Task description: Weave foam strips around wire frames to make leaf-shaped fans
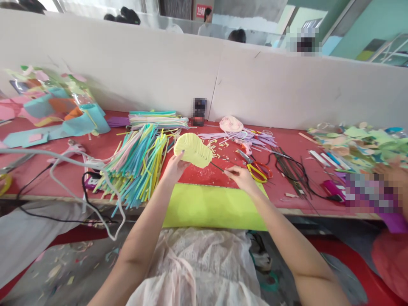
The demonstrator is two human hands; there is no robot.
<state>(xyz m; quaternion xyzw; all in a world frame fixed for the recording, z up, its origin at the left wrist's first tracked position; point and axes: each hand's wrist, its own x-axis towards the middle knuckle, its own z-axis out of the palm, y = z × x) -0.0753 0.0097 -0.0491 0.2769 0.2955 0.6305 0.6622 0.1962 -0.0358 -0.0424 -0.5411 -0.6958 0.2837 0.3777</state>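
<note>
My left hand (pixel 177 166) grips the left end of a pale yellow, sole-shaped piece of ribbed strips (pixel 193 149), held up over the table. Between the thumb and fingers of my right hand (pixel 241 175) is a thin dark rod (pixel 218 166), its far end meeting the lower right edge of the yellow piece. I cannot tell whether the rod goes into the piece or only touches it. Small cream bits (pixel 219 146) lie scattered just behind. Scissors with orange and yellow handles (pixel 256 168) rest to the right of my right hand.
A heap of coloured strips (pixel 134 163) lies left, near a glue gun (pixel 72 151) and looping white cable (pixel 119 199). Lilac strips (pixel 255 138) and a pink coiled piece (pixel 231 124) sit behind. A yellow-green sheet (pixel 213 206) covers the front edge. Another person's arm (pixel 393 174) is at right.
</note>
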